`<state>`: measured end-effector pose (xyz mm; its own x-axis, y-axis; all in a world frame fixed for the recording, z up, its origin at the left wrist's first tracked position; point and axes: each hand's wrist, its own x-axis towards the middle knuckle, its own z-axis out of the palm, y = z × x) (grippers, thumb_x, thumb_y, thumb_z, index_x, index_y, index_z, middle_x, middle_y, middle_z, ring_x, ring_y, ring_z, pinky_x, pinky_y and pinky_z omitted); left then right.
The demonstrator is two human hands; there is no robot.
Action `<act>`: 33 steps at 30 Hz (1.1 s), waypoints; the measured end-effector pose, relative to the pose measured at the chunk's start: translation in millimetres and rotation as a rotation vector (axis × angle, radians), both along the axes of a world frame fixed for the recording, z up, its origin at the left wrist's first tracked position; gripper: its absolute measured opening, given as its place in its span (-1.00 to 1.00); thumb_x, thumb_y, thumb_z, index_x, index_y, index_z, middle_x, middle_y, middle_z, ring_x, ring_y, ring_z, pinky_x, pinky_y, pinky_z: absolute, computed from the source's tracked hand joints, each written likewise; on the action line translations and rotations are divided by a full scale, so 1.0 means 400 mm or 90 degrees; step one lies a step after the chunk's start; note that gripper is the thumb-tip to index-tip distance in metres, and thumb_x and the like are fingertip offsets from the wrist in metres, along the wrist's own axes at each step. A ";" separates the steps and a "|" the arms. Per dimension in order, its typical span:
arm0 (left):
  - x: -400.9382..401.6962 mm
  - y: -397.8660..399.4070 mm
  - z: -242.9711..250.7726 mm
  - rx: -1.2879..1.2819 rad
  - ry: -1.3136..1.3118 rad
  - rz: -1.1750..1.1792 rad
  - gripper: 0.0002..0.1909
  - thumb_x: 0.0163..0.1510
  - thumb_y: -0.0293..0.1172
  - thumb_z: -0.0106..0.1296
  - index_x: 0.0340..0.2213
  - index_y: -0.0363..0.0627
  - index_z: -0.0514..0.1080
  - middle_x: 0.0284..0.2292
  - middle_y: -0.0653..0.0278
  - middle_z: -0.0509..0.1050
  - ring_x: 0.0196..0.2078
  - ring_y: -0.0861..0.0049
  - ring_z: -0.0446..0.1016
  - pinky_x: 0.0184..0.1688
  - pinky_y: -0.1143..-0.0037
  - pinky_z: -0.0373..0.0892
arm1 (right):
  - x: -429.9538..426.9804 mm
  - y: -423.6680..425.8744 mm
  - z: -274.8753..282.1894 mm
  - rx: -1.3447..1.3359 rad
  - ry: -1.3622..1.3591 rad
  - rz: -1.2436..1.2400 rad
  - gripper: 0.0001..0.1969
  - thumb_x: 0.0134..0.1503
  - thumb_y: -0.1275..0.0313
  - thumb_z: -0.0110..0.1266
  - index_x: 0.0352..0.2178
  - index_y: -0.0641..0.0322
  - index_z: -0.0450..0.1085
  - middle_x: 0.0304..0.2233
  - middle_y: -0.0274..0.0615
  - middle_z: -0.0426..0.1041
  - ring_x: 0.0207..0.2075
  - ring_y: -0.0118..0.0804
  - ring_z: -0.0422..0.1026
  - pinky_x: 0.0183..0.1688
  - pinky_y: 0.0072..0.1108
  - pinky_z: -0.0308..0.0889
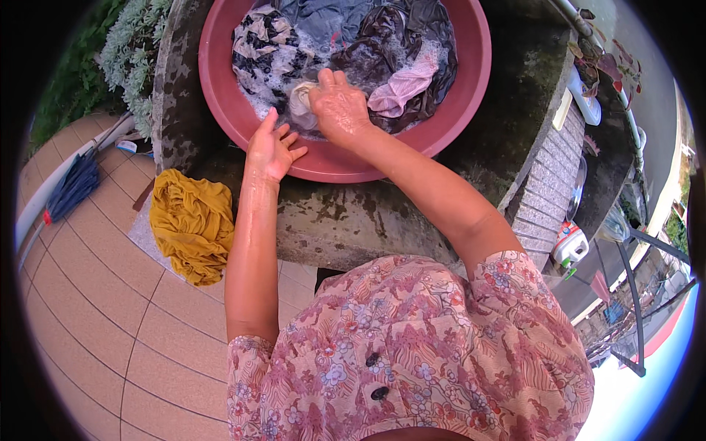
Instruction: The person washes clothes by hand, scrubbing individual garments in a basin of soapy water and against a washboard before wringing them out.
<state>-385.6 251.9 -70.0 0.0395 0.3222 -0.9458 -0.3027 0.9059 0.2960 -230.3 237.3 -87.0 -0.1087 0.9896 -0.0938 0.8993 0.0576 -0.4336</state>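
Note:
A red plastic basin holds soapy water and wet clothes. My right hand is closed on a white cloth at the basin's near side. My left hand is held over the near rim, palm up with its fingers spread and nothing in it. Left in the basin lies a black-and-pale patterned garment; dark garments fill the right and a grey-blue one the far side. A pink cloth rests on the dark ones, right of my right hand.
A yellow cloth lies bunched left of my left forearm. The basin stands within a concrete trough. A ridged stone slab and a white bottle are on the right. A blue-bristled broom lies at the left, near a silvery plant.

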 end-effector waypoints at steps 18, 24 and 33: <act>0.059 -0.003 0.040 0.170 -0.060 0.146 -0.70 0.26 -0.25 -0.26 -0.23 -0.24 0.36 -0.28 0.19 0.45 -0.20 0.40 0.46 -0.08 0.40 0.41 | 0.030 0.054 -0.056 0.176 0.228 -0.254 -0.83 -0.06 0.35 0.07 -0.55 0.20 0.30 -0.53 -0.04 0.37 -0.50 0.04 0.41 -0.49 -0.29 0.31; -0.045 0.008 0.009 0.216 -0.085 0.023 -0.36 0.22 0.01 -0.24 0.16 -0.18 0.01 0.17 0.01 0.06 0.18 0.19 0.11 0.16 0.07 0.06 | 0.092 -0.058 -0.152 -0.013 0.129 0.124 -0.67 0.00 0.34 0.03 -0.15 0.08 0.31 -0.42 -0.03 0.40 -0.34 0.03 0.45 -0.35 -0.21 0.33; -0.014 0.004 0.077 0.056 -0.348 0.060 -0.36 0.18 -0.08 -0.10 0.18 -0.12 0.03 0.16 -0.03 0.12 0.11 0.15 0.25 0.12 0.20 0.23 | -0.106 -0.104 0.284 0.059 0.286 0.125 -0.92 -0.14 0.42 0.05 -0.54 0.14 0.40 -0.44 -0.12 0.33 -0.36 -0.11 0.38 -0.32 -0.35 0.24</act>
